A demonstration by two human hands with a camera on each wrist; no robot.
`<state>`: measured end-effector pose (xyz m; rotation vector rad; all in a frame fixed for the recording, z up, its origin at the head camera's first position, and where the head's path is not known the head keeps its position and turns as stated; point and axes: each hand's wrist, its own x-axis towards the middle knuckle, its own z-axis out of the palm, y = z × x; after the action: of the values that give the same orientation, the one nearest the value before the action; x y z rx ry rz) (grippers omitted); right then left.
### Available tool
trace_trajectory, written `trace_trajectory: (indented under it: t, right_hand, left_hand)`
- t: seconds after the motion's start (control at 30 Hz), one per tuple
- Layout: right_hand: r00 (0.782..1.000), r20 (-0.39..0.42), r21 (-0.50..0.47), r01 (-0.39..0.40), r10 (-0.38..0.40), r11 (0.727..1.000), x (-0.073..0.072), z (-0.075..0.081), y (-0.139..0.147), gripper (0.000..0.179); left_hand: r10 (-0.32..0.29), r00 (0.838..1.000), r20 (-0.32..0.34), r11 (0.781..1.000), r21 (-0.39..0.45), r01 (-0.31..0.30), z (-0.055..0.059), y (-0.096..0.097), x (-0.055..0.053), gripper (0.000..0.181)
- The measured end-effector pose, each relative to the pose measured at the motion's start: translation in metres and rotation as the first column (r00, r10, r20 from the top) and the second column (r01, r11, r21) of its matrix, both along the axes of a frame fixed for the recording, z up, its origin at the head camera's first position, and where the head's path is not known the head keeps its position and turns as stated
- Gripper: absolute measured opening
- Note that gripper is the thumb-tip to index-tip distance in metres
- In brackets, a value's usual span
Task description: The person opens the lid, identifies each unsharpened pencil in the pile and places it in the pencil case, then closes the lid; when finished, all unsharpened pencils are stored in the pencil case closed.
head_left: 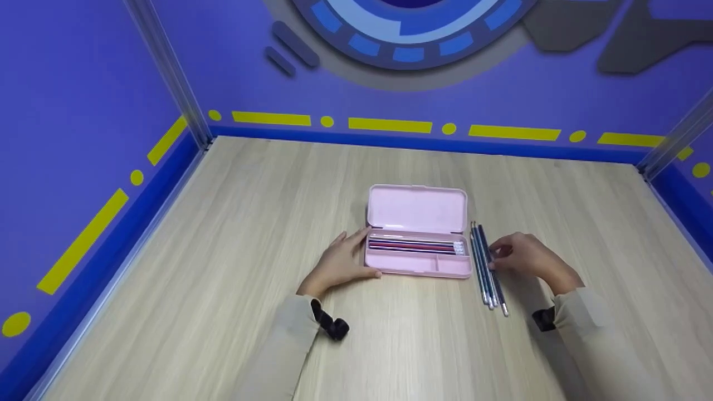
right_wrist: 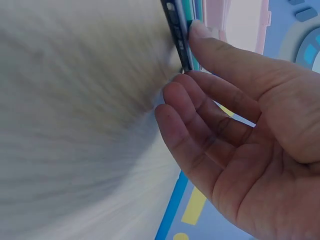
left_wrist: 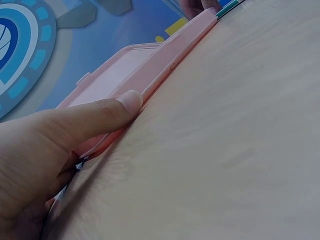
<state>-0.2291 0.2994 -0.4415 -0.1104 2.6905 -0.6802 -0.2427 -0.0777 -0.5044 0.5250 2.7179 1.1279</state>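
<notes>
An opened pink pencil case (head_left: 418, 271) lies on the table, its lid (head_left: 418, 209) tipped back. Several striped pencils (head_left: 412, 245) fill its rear compartment, and the two front compartments look bare. My left hand (head_left: 341, 262) holds the case's left end, with the thumb along the front wall (left_wrist: 165, 75) and the fingers toward the back corner. Right of the case, several dark pencils (head_left: 482, 273) lie side by side. My right hand (head_left: 526, 257) pinches the outermost dark pencil (right_wrist: 178, 37) between thumb and index finger. The other fingers are loosely bent beside it.
The wood-grain table (head_left: 267, 211) is bounded by a blue-purple panel (head_left: 239, 83) at the back and another panel (head_left: 72, 139) on the left. A black wrist camera (head_left: 333, 326) sits on the left sleeve and another black device (head_left: 544, 319) on the right.
</notes>
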Motion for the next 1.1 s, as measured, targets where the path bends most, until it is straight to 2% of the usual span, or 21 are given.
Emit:
trace_trajectory:
  t: [0.33, 0.6, 0.87, 1.1]
  right_hand:
    - [0.999, -0.003, -0.018, 0.044, -0.044, 0.999, 0.001, -0.001, 0.0, 0.046]
    - [0.999, -0.012, -0.062, 0.047, -0.048, 0.997, 0.001, -0.004, 0.004, 0.042]
    - [0.995, -0.092, -0.078, 0.039, -0.046, 0.996, 0.001, 0.001, 0.005, 0.036]
    - [0.978, -0.199, -0.136, 0.033, -0.06, 0.99, 0.001, 0.011, 0.004, 0.034]
  left_hand:
    - [0.008, 1.0, 0.005, 1.0, 0.01, -0.008, 0.001, 0.0, 0.001, 0.104]
    - [0.008, 1.0, 0.002, 1.0, 0.016, -0.008, 0.001, 0.0, 0.001, 0.104]
    - [0.003, 1.0, -0.002, 1.0, 0.013, -0.003, 0.002, -0.001, 0.003, 0.103]
    - [0.001, 1.0, -0.005, 1.0, 0.02, -0.001, 0.003, -0.001, 0.003, 0.102]
